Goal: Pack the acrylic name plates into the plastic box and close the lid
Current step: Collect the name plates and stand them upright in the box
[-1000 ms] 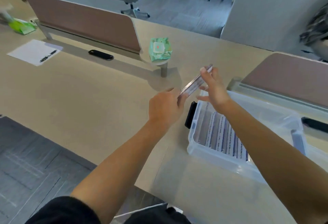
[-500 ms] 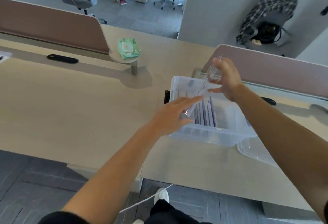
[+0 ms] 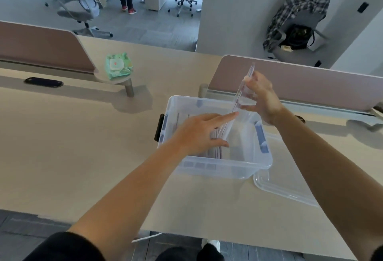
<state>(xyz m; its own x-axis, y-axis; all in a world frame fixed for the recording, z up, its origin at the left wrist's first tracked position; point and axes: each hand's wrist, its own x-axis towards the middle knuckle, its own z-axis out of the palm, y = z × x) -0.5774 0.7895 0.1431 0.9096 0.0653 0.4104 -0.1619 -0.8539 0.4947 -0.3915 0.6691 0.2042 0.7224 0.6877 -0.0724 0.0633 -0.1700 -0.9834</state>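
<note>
A clear plastic box [image 3: 219, 168] with blue latches stands open on the desk. Inside it lie several name plates [image 3: 215, 151], partly hidden by my left hand. My right hand [image 3: 262, 99] grips the top of a clear acrylic name plate [image 3: 238, 103], held steeply tilted with its lower end down in the box. My left hand [image 3: 201, 134] reaches over the box, fingers spread, fingertips touching the plate's lower part. The clear lid [image 3: 284, 184] lies flat on the desk, to the right of the box.
A green wipes pack [image 3: 118, 68] rests on a small round stand at the back left. Brown desk dividers [image 3: 306, 86] run behind the box. A dark cable slot [image 3: 43, 82] is at far left. Office chairs and a standing person are beyond the desk.
The plate went from held up left of the box to tilted down into it. My left hand let go of its end and spread open over the box.
</note>
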